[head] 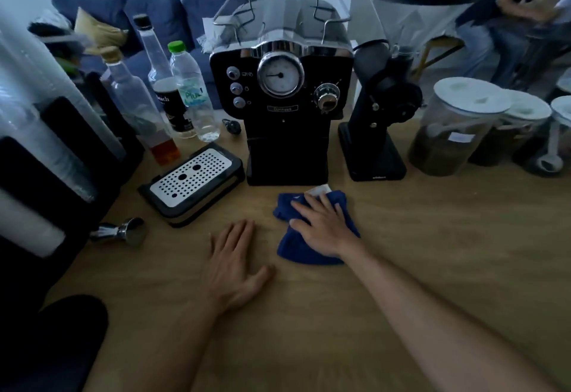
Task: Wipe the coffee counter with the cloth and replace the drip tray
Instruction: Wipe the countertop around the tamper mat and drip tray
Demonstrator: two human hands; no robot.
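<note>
The crumpled dark blue cloth [309, 230] lies on the wooden counter [432, 237] before the black espresso machine [285, 113], pressed under the flat open right hand [324, 227] for wiping, the left hand [234, 265] rests empty and spread for support, and the black drip tray with perforated metal grid [191, 184] waits aside at the left so that its place can be cleaned.

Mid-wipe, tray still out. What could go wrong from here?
1. The right hand presses the blue cloth flat just in front of the black espresso machine; a forward stroke could bump its base.
2. The black drip tray with perforated metal grille lies tilted on the wooden counter, left of the machine; a leftward sweep may shove it.
3. The steel tamper lies on its side near the left hand and could roll.
</note>
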